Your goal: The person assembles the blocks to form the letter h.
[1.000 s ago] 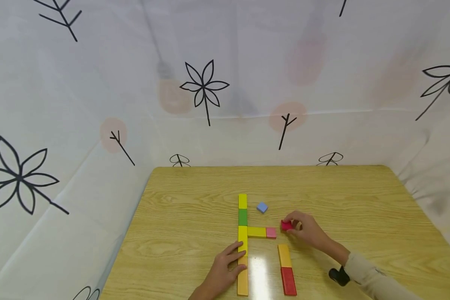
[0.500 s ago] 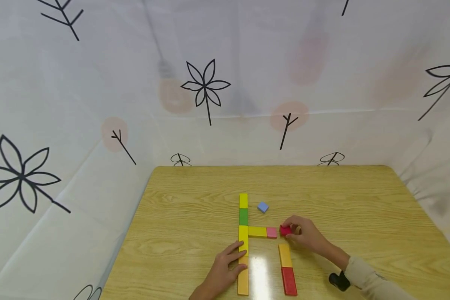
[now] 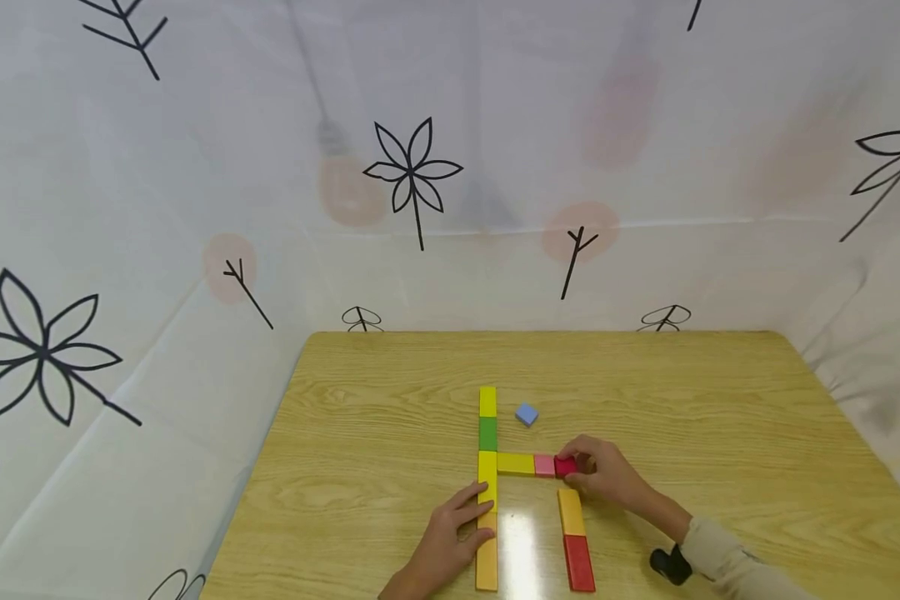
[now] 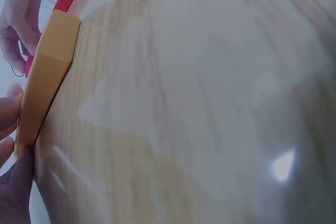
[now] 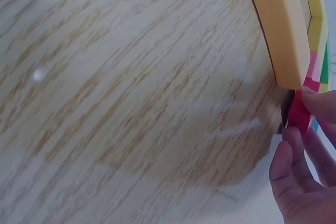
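Observation:
My right hand [image 3: 606,473] pinches a small crimson block [image 3: 566,467] between thumb and fingers. The block lies at the right end of a short row, against a pink block [image 3: 544,466], which adjoins a yellow block [image 3: 516,464]. My left hand [image 3: 444,537] rests its fingertips on a long column of flat blocks, over a bright yellow block [image 3: 487,472] and an orange block [image 3: 487,562]. In the right wrist view my right hand [image 5: 310,182] holds the crimson block [image 5: 299,114] by its sides. The left wrist view shows my left hand [image 4: 13,177] only at its edge.
A green block [image 3: 487,433] and another yellow block [image 3: 487,402] extend the column. A blue block [image 3: 527,414] lies apart, turned askew. Below the crimson block lie an orange block [image 3: 571,511] and a red block [image 3: 579,563], end to end. A patterned cloth [image 3: 495,167] hangs behind the table [image 3: 360,400].
My right hand has brought the crimson block down and left, from apart to against the pink block. My left hand has stayed on the column.

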### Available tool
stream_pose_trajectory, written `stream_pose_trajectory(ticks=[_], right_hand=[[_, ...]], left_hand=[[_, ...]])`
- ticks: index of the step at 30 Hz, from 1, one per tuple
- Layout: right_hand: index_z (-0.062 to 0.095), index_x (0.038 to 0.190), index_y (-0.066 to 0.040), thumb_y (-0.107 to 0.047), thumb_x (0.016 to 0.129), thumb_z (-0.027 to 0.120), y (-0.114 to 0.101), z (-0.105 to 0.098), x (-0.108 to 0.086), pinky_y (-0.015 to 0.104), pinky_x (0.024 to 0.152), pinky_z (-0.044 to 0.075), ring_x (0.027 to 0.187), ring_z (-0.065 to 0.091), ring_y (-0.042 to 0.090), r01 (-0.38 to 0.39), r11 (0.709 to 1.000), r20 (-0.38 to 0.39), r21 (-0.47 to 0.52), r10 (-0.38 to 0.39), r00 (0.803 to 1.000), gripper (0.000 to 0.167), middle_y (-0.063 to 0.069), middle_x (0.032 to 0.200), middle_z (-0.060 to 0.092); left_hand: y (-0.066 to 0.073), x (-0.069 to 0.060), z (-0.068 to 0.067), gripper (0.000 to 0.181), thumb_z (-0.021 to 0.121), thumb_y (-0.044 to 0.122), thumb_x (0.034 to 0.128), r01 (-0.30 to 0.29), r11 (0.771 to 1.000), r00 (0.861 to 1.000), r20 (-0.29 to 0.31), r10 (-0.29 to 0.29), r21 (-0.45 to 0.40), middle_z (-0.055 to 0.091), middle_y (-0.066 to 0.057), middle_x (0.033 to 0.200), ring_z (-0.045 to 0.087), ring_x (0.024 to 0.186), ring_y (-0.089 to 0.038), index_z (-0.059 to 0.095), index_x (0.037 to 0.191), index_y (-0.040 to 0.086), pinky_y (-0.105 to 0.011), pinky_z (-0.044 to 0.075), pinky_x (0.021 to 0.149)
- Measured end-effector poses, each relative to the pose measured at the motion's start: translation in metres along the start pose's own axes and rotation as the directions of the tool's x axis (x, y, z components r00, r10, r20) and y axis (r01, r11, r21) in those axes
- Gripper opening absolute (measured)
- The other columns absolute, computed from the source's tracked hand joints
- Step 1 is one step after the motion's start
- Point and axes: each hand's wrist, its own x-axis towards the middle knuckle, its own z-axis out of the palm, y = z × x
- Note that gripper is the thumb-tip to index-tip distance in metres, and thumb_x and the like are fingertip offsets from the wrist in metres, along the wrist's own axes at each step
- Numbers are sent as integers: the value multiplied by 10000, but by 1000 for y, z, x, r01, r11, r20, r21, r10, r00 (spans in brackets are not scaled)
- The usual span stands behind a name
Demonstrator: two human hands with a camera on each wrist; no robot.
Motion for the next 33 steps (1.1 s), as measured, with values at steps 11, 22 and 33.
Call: stream_pose_trajectory(ticks=[11,22,33], right_hand=[[672,979,-68,-14,782,752,2,5,2,246,626,494,745,537,142,12,1000,-3,-14,-12,1000,220,29,914,612],[666,981,-63,-26,791,750,-1,2,3,244,618,485,744,532,146,15,1000,7,-2,-15,1000,211,32,905,604],[666,970,-46,32,794,721,-7,-4,10,226,573,456,729,525,117,24,999,-26,-38,-25,999,201,61,889,616]], left_hand=[[-4,-2,1,380,621,237,920,-1,1000,1000,-1,1,-4,468,-96,1401,430,1284,-332,627,1215,-2,-379,429,996],[-3,0,0,382,619,241,921,-3,1000,1000,2,3,-3,466,-99,1402,433,1284,-318,626,1215,-3,-378,428,996],[-5,0,0,390,623,250,919,-2,1000,1000,0,2,-15,463,-89,1406,425,1290,-320,624,1223,6,-379,422,1002]])
